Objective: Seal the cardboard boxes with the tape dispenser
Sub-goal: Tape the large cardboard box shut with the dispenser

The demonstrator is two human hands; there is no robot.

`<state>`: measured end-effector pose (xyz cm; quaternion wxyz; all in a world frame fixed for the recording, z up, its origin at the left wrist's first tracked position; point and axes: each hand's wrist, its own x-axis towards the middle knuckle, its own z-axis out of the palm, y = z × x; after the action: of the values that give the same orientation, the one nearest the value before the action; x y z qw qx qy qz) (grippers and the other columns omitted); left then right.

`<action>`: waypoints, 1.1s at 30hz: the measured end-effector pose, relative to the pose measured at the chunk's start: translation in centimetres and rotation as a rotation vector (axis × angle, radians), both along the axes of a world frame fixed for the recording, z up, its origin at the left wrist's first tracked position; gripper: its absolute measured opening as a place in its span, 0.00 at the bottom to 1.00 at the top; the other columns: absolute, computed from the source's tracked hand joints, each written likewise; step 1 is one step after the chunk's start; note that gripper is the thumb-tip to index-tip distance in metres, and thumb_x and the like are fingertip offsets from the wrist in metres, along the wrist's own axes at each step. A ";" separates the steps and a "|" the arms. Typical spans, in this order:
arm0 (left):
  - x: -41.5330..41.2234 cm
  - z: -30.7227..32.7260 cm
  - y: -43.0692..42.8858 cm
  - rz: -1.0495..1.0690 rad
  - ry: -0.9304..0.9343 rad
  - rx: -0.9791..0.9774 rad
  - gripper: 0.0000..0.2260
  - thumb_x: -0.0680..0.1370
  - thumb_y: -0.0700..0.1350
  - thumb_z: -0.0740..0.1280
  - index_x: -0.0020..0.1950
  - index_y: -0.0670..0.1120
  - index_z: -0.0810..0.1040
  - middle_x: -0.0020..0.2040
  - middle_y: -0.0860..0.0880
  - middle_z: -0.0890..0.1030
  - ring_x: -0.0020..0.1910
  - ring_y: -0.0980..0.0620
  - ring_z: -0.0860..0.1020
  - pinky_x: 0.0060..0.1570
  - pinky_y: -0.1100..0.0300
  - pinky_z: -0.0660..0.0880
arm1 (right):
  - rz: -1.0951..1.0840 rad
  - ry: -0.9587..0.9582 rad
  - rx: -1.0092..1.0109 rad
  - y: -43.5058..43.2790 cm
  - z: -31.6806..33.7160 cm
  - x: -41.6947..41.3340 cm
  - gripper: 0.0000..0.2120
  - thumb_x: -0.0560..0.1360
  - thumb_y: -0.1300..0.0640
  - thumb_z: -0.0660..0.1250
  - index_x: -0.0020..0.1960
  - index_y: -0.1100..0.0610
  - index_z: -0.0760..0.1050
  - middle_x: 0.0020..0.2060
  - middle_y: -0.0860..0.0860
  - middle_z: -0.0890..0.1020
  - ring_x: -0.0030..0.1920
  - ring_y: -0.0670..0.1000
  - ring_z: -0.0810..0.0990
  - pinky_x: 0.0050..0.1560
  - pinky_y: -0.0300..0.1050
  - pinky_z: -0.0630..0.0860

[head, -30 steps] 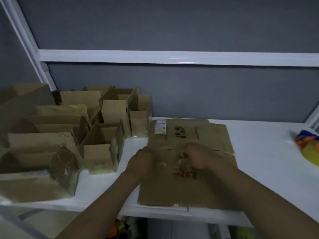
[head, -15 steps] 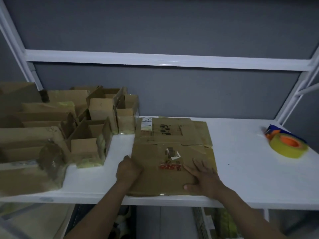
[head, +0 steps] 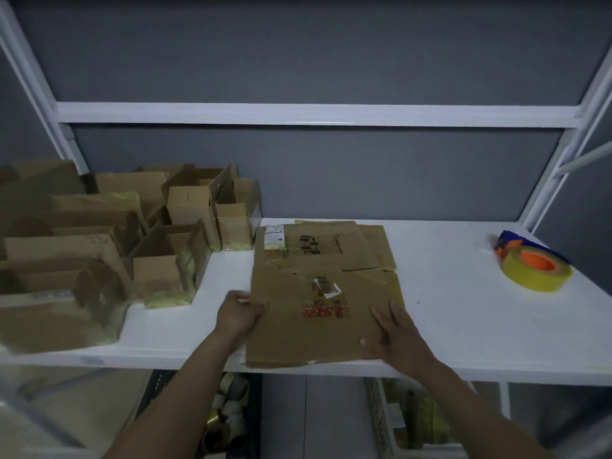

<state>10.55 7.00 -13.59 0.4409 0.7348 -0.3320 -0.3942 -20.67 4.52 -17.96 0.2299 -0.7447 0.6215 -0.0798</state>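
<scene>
A flattened cardboard box (head: pixel 318 336) with torn labels lies on the white shelf (head: pixel 463 319), on top of another flat box (head: pixel 331 243) behind it. My left hand (head: pixel 240 313) grips its left edge, fingers curled around the cardboard. My right hand (head: pixel 395 332) rests flat on its near right corner, fingers spread and straight. The tape dispenser (head: pixel 533 265), blue and orange with a yellow tape roll, sits at the far right of the shelf, well away from both hands.
Several assembled open cardboard boxes (head: pixel 162 270) crowd the shelf's left side, some with yellow tape on their bases. White frame posts (head: pixel 563 154) rise at both ends. Below the shelf sit tape rolls (head: pixel 228 419) and a white basket (head: pixel 390 422).
Both hands slid from the middle of the flat box toward me, the left to its left edge, the right to its near right corner. The view shifted, revealing the tape dispenser.
</scene>
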 end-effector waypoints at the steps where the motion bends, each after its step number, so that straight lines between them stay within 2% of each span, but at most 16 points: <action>1: 0.2 -0.1 0.1 0.017 0.035 0.010 0.23 0.73 0.45 0.75 0.63 0.41 0.68 0.57 0.43 0.76 0.49 0.44 0.77 0.49 0.52 0.77 | 0.008 0.012 0.005 0.2 0.2 0.0 0.50 0.64 0.21 0.55 0.78 0.46 0.51 0.77 0.51 0.40 0.77 0.55 0.44 0.76 0.51 0.47; 4: -0.2 -0.2 0.3 -0.054 0.215 0.102 0.25 0.73 0.47 0.75 0.64 0.36 0.73 0.58 0.40 0.80 0.49 0.43 0.80 0.51 0.50 0.78 | 0.016 -0.004 -0.004 0.4 0.2 -0.4 0.41 0.72 0.33 0.63 0.78 0.48 0.53 0.78 0.52 0.43 0.77 0.54 0.47 0.75 0.47 0.49; 5: -0.8 -0.1 0.4 -0.075 0.172 0.143 0.24 0.73 0.48 0.75 0.63 0.37 0.74 0.57 0.40 0.80 0.49 0.43 0.80 0.51 0.50 0.78 | -0.004 -0.012 -0.010 0.6 0.3 -0.4 0.40 0.72 0.34 0.64 0.77 0.49 0.55 0.78 0.52 0.45 0.77 0.54 0.50 0.74 0.46 0.51; 8: -2.2 -0.6 0.2 -0.112 -0.349 0.282 0.29 0.70 0.57 0.72 0.63 0.42 0.72 0.60 0.41 0.76 0.59 0.41 0.74 0.60 0.50 0.73 | -0.152 -0.023 -0.095 0.6 0.1 -0.6 0.38 0.73 0.38 0.66 0.76 0.52 0.59 0.75 0.55 0.58 0.71 0.56 0.64 0.69 0.47 0.64; 9: -2.4 -0.8 0.1 -0.099 -0.405 0.268 0.29 0.69 0.58 0.72 0.63 0.42 0.72 0.60 0.41 0.76 0.59 0.41 0.75 0.60 0.49 0.73 | -0.200 -0.044 -0.103 0.7 0.3 -0.8 0.36 0.73 0.39 0.67 0.75 0.53 0.61 0.72 0.56 0.64 0.67 0.56 0.69 0.65 0.47 0.68; 12: -2.2 -0.8 0.0 -0.031 -0.167 0.143 0.23 0.72 0.51 0.74 0.58 0.39 0.71 0.55 0.42 0.78 0.53 0.39 0.78 0.54 0.47 0.77 | -0.197 -0.094 -0.077 0.7 0.7 -1.5 0.32 0.74 0.44 0.69 0.72 0.55 0.66 0.64 0.56 0.74 0.61 0.55 0.75 0.59 0.44 0.72; 15: -1.7 -0.6 0.3 0.002 0.054 0.165 0.16 0.73 0.44 0.75 0.53 0.37 0.73 0.50 0.40 0.79 0.45 0.40 0.79 0.48 0.48 0.78 | -0.158 -0.080 -0.069 0.9 1.1 -2.3 0.32 0.74 0.44 0.68 0.73 0.55 0.65 0.65 0.56 0.75 0.62 0.55 0.75 0.62 0.45 0.71; 17: -1.5 0.1 0.6 -0.012 0.158 0.150 0.13 0.74 0.42 0.74 0.51 0.37 0.75 0.46 0.41 0.79 0.41 0.43 0.78 0.39 0.53 0.76 | -0.155 -0.054 -0.053 1.0 1.0 -2.7 0.33 0.73 0.39 0.65 0.73 0.54 0.65 0.63 0.57 0.75 0.60 0.55 0.76 0.61 0.47 0.72; 20: -2.0 1.3 0.9 -0.097 0.142 0.075 0.06 0.76 0.43 0.71 0.45 0.42 0.77 0.39 0.45 0.78 0.34 0.49 0.73 0.32 0.59 0.67 | -0.164 0.081 -0.045 0.8 0.4 -3.0 0.36 0.70 0.32 0.56 0.73 0.48 0.64 0.62 0.56 0.75 0.60 0.57 0.75 0.61 0.48 0.72; 22: -2.8 2.7 0.9 -0.154 0.095 -0.003 0.09 0.75 0.46 0.71 0.39 0.47 0.73 0.35 0.48 0.75 0.33 0.51 0.69 0.32 0.59 0.62 | -0.157 0.163 -0.054 0.6 0.6 -3.0 0.41 0.65 0.27 0.48 0.73 0.45 0.64 0.66 0.55 0.72 0.64 0.58 0.71 0.64 0.50 0.70; 24: -3.9 4.3 0.9 -0.190 0.123 -0.082 0.11 0.75 0.46 0.71 0.37 0.48 0.70 0.36 0.46 0.75 0.33 0.50 0.69 0.33 0.58 0.63 | -0.108 0.152 -0.054 1.1 2.1 -2.5 0.48 0.62 0.20 0.44 0.73 0.46 0.64 0.68 0.53 0.70 0.67 0.58 0.69 0.65 0.49 0.69; 25: -4.6 5.2 0.8 -0.205 0.170 -0.123 0.11 0.75 0.46 0.70 0.38 0.47 0.71 0.37 0.45 0.76 0.33 0.49 0.72 0.34 0.58 0.66 | -0.079 0.080 -0.036 1.6 3.3 -2.2 0.46 0.65 0.21 0.47 0.73 0.48 0.65 0.68 0.52 0.70 0.67 0.57 0.69 0.64 0.46 0.68; 27: -6.2 7.5 0.8 -0.234 0.278 -0.181 0.07 0.78 0.44 0.67 0.42 0.44 0.73 0.40 0.42 0.81 0.37 0.45 0.78 0.38 0.55 0.74 | -0.006 -0.139 0.016 2.2 5.6 -1.7 0.25 0.77 0.37 0.57 0.69 0.49 0.69 0.63 0.48 0.74 0.65 0.52 0.72 0.58 0.38 0.69; 28: -7.1 8.6 0.8 -0.253 0.335 -0.205 0.06 0.79 0.43 0.66 0.46 0.41 0.76 0.43 0.41 0.83 0.41 0.42 0.81 0.44 0.52 0.77 | 0.046 -0.228 0.028 2.5 7.0 -1.4 0.17 0.79 0.43 0.58 0.66 0.46 0.70 0.60 0.45 0.75 0.62 0.49 0.74 0.53 0.34 0.70; 30: -9.2 10.8 0.3 -0.283 0.402 -0.267 0.10 0.80 0.42 0.64 0.54 0.37 0.79 0.48 0.38 0.84 0.48 0.39 0.83 0.53 0.47 0.79 | 0.111 -0.331 0.013 2.4 9.5 -1.3 0.14 0.80 0.43 0.57 0.64 0.42 0.70 0.56 0.40 0.74 0.58 0.45 0.74 0.49 0.30 0.68; 33: -12.9 13.7 -0.3 -0.302 0.436 -0.390 0.10 0.80 0.43 0.65 0.56 0.38 0.79 0.50 0.38 0.84 0.50 0.40 0.83 0.55 0.47 0.79 | 0.071 -0.551 -0.001 1.4 13.5 -2.0 0.15 0.79 0.40 0.57 0.61 0.44 0.73 0.52 0.42 0.77 0.54 0.47 0.77 0.54 0.43 0.72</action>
<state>-2.33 6.66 0.16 0.5706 0.4773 -0.4045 -0.5321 -22.67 5.97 -4.50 0.3924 -0.7165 0.5088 -0.2715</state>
